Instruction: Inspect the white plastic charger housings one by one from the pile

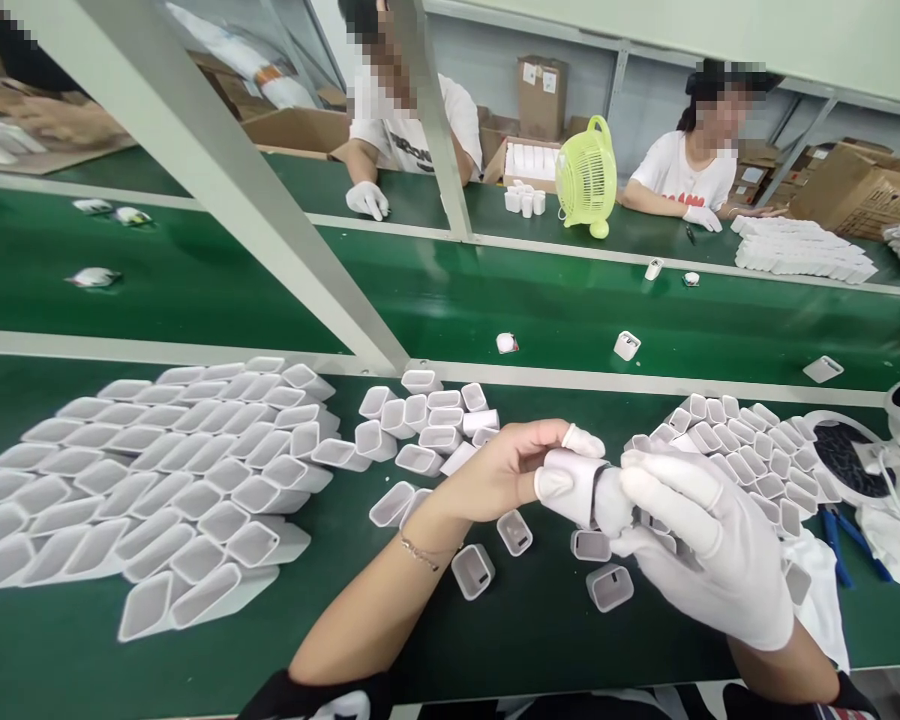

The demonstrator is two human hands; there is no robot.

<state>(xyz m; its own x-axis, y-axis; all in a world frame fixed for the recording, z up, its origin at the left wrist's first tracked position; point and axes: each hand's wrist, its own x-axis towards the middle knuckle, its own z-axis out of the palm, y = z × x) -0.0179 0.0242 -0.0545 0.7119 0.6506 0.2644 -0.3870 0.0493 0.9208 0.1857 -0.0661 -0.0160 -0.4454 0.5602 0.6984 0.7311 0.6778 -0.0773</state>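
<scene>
My left hand (502,465), bare but for white finger covers on the thumb and a fingertip, is closed around a white plastic housing (583,492). My right hand (709,535), in a white glove, pinches a white part (613,503) at the housing's right end. A dark line shows between the two pieces; how deep the part sits inside is hidden. Below the hands stand a few open-topped white housings, among them one (472,572) left of centre and another (610,588) nearer the right hand.
Many white sleeves (172,450) stand packed on the left of the green table, more (750,450) on the right. Blue-handled pliers (840,545) and white gloves (896,540) lie far right. A slanted metal post (270,220) rises before a green conveyor (420,300). Two co-workers sit opposite, near a green fan (586,180).
</scene>
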